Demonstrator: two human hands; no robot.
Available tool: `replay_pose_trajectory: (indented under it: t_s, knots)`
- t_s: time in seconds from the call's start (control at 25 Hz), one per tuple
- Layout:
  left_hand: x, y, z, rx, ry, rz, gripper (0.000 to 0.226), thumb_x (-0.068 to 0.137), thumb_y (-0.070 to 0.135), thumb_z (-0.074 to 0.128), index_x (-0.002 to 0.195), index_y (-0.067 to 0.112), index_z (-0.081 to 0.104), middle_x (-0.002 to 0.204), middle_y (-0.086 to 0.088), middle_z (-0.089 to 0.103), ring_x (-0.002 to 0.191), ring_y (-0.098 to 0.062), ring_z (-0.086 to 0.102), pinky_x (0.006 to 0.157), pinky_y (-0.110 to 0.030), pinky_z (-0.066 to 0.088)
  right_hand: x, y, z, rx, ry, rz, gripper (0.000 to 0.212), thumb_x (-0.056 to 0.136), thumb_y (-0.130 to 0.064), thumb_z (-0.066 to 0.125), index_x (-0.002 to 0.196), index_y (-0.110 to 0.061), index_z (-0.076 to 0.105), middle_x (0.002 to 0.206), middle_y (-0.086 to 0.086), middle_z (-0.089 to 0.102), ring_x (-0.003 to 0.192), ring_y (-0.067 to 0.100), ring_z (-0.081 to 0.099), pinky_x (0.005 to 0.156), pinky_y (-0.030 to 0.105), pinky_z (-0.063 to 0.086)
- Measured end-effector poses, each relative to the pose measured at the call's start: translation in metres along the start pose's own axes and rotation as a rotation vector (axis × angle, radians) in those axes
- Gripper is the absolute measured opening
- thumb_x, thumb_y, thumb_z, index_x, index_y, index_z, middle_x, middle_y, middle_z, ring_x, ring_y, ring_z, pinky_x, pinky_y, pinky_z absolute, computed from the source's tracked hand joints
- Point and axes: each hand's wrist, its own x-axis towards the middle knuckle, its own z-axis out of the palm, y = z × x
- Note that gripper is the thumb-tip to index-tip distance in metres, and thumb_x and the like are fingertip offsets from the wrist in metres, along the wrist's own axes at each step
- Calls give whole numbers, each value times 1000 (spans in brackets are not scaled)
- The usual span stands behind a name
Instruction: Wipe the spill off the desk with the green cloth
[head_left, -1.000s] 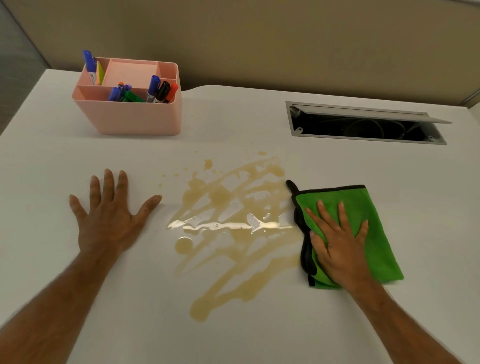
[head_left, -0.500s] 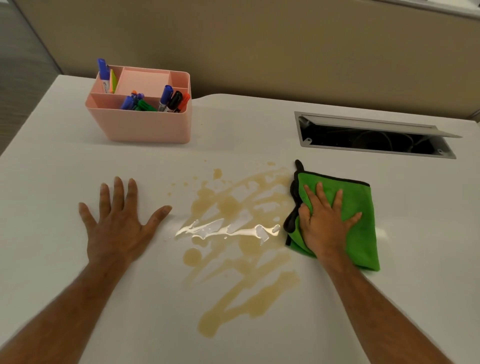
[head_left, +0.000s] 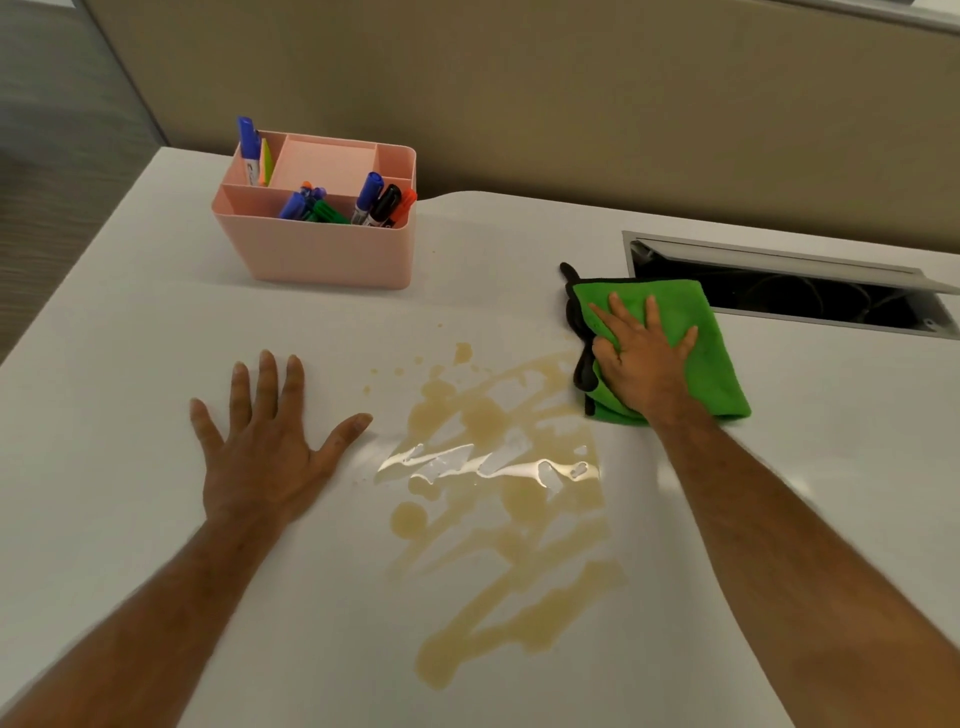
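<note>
Since the earlier frames the green cloth (head_left: 691, 332) and the right hand (head_left: 641, 358) on it have slid away from the person, from beside the spill's right edge to its far right corner, near the open cable hatch (head_left: 789, 283); the spill's upper right streaks look thinner.

Largest is the white bench (head_left: 156, 364), carrying everything. On it the tan spill (head_left: 498, 519) spreads in streaks between the two forearms, with a bright glare across its middle. A pink organizer (head_left: 322, 249) holding markers (head_left: 371, 200) stands at the far left, well apart from the spill. The folded cloth, black-trimmed on its left, lies flat with its near left corner touching the spill's upper right edge. The right hand lies palm down on the cloth, fingers spread, pressing rather than gripping. The left hand (head_left: 265, 441) rests flat on bare bench with fingers splayed, thumb tip just beside the spill, holding nothing.
</note>
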Motion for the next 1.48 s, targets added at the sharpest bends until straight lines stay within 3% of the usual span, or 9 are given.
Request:
replay_pose_trajectory:
  t_s: [0.28,0.68,0.92,1.08,1.28,1.48]
  knots:
    - [-1,-1,-1,-15,-2,7,109,76,93,2,160,24,3,171,-2,-2,157,-23,-8,121,-63,-4,-32,6,5,-9,-30,-270,65,86,-56,18,148,-46,31,162,-16,21,153,21,1,112,71,-10]
    - [-3,0,-2,-32,1,6,109,76,93,5,160,24,4,171,-2,-1,156,-24,-7,121,-63,-5,-133,12,22,-23,28,-288,57,92,-51,27,148,-45,30,160,-18,20,153,22,1,113,72,-7]
    - [-3,0,-3,-46,-3,8,110,76,94,5,161,24,3,171,-1,-2,156,-23,-9,121,-63,-6,-198,7,38,-30,79,-189,56,93,-50,30,149,-46,26,161,-16,23,153,26,8,111,76,0]
    - [-3,1,-3,-51,-3,5,111,75,94,5,161,24,4,171,-1,-2,156,-22,-10,121,-62,-7,-228,-14,46,-34,118,-62,56,93,-49,32,148,-42,32,158,-12,30,151,31,15,108,79,5]
    - [-4,0,-3,-50,1,8,112,75,95,4,161,24,4,171,-2,-2,156,-23,-9,120,-63,-7,-221,-50,48,-40,103,133,58,93,-49,26,148,-37,37,159,-8,32,151,34,15,106,81,3]
    - [-3,0,-3,-38,-6,11,113,74,95,2,161,23,2,171,-2,-3,156,-23,-10,120,-64,-7,-178,-74,39,-16,74,222,60,94,-50,19,151,-36,30,163,-6,22,152,34,4,104,83,-3]
